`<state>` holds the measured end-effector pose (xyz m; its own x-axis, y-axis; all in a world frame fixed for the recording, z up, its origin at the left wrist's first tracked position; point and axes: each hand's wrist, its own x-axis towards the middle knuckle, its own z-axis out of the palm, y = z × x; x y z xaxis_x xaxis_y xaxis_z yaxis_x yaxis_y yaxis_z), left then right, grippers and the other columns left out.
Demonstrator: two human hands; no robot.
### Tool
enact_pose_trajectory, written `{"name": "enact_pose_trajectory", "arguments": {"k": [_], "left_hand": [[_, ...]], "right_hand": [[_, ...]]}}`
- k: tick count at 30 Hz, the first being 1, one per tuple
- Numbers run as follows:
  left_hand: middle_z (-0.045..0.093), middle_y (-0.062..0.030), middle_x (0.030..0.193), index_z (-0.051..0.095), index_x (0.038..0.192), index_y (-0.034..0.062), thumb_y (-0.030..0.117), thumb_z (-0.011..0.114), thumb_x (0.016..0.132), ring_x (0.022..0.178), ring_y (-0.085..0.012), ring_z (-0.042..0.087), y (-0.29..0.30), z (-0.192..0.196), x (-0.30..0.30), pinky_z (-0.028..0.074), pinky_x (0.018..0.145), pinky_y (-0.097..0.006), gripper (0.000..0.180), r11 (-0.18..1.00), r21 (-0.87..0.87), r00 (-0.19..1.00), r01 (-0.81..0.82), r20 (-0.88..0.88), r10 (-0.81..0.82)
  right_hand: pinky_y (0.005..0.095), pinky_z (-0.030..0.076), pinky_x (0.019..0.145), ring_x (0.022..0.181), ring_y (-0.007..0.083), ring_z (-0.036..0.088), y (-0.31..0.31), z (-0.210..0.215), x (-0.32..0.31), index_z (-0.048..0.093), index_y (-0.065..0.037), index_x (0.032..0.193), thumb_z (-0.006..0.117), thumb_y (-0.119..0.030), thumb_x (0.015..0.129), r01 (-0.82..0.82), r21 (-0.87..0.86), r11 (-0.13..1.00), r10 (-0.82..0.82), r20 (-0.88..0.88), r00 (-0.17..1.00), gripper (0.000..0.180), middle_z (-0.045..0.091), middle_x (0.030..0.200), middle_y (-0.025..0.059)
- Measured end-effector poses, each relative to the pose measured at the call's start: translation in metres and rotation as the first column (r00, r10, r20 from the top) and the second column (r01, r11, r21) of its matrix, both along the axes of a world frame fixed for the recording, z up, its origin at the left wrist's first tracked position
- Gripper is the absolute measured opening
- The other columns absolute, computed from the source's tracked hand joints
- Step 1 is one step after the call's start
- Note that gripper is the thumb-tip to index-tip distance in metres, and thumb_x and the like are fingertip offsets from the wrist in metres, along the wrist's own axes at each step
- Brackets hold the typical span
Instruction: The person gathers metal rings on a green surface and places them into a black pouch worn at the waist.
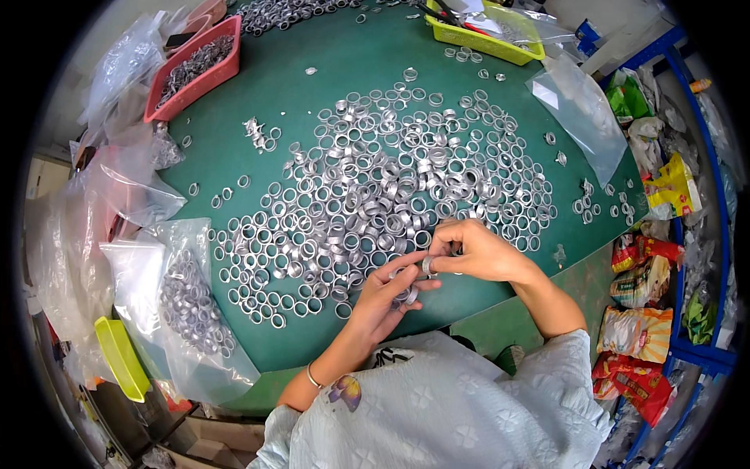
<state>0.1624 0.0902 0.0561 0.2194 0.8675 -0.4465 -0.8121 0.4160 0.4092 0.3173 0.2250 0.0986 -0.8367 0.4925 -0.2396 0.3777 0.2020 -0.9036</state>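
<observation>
A wide heap of small silver metal rings (375,187) covers the green table (273,102). My left hand (387,295) is at the heap's near edge, palm up, with several rings cupped in its fingers. My right hand (476,252) meets it from the right and pinches a single ring (428,264) between thumb and fingertips, right above the left hand's fingertips. Both hands are just in front of my light patterned shirt.
A clear bag of rings (191,301) lies at the left near a yellow-green tray (121,358). A red basket of rings (195,66) is at the far left, a yellow-green basket (484,35) at the back. An empty clear bag (582,113) and snack packets (644,270) lie right.
</observation>
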Motion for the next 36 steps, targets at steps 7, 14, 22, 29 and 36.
{"name": "enact_pose_trajectory", "arguments": {"k": [7, 14, 22, 29, 36], "left_hand": [[0.063, -0.0130, 0.103, 0.052, 0.123, 0.0026, 0.022, 0.055, 0.092, 0.091, -0.0205, 0.065, -0.008, -0.010, -0.006, 0.055, 0.060, -0.024, 0.036, 0.999, 0.053, 0.997, 0.007, 0.074, -0.011], [0.059, -0.0103, 0.092, 0.056, 0.114, 0.0026, 0.024, 0.054, 0.092, 0.081, -0.0207, 0.062, -0.014, -0.012, -0.002, 0.051, 0.052, -0.024, 0.031, 0.990, 0.138, 0.975, 0.010, 0.218, -0.041], [0.051, -0.0041, 0.075, 0.062, 0.099, 0.0044, 0.017, 0.055, 0.091, 0.061, -0.0129, 0.048, -0.028, -0.013, -0.013, 0.031, 0.041, -0.021, 0.016, 0.994, 0.100, 0.984, 0.050, 0.168, -0.066], [0.056, -0.0074, 0.081, 0.062, 0.101, 0.0032, 0.010, 0.057, 0.087, 0.065, -0.0151, 0.052, -0.027, -0.011, -0.010, 0.034, 0.042, -0.022, 0.016, 0.994, 0.083, 0.991, 0.071, 0.103, -0.080], [0.053, -0.0059, 0.078, 0.062, 0.100, 0.0035, 0.007, 0.055, 0.086, 0.064, -0.0144, 0.050, -0.030, -0.014, -0.010, 0.031, 0.043, -0.021, 0.015, 0.992, 0.100, 0.986, 0.077, 0.143, -0.090]], "right_hand": [[0.0247, 0.040, 0.064, 0.073, 0.0100, 0.053, 0.005, 0.007, 0.003, 0.062, -0.006, 0.091, 0.072, -0.013, 0.076, -0.041, -0.128, 0.991, 0.041, -0.005, 0.999, 0.019, 0.059, 0.079, 0.0000], [0.0448, 0.034, 0.100, 0.125, 0.0324, 0.039, 0.012, -0.035, -0.042, 0.057, -0.014, 0.119, 0.071, -0.025, 0.074, -0.047, 0.733, 0.678, 0.175, -0.100, 0.979, 0.049, 0.046, 0.130, 0.0087], [0.0456, 0.036, 0.095, 0.122, 0.0300, 0.042, 0.029, -0.045, -0.011, 0.061, -0.010, 0.104, 0.069, -0.026, 0.076, -0.061, 0.845, 0.531, 0.115, 0.000, 0.993, 0.033, 0.052, 0.120, 0.0094], [0.0367, 0.039, 0.083, 0.089, 0.0273, 0.051, 0.038, -0.041, -0.007, 0.065, -0.004, 0.086, 0.069, -0.006, 0.072, 0.399, 0.663, 0.633, -0.325, -0.240, 0.915, 0.015, 0.057, 0.092, 0.0080], [0.0390, 0.033, 0.080, 0.093, 0.0247, 0.047, 0.035, -0.044, -0.040, 0.066, -0.008, 0.086, 0.074, -0.015, 0.069, 0.156, 0.846, 0.510, -0.205, -0.057, 0.977, 0.020, 0.054, 0.093, 0.0053]]}}
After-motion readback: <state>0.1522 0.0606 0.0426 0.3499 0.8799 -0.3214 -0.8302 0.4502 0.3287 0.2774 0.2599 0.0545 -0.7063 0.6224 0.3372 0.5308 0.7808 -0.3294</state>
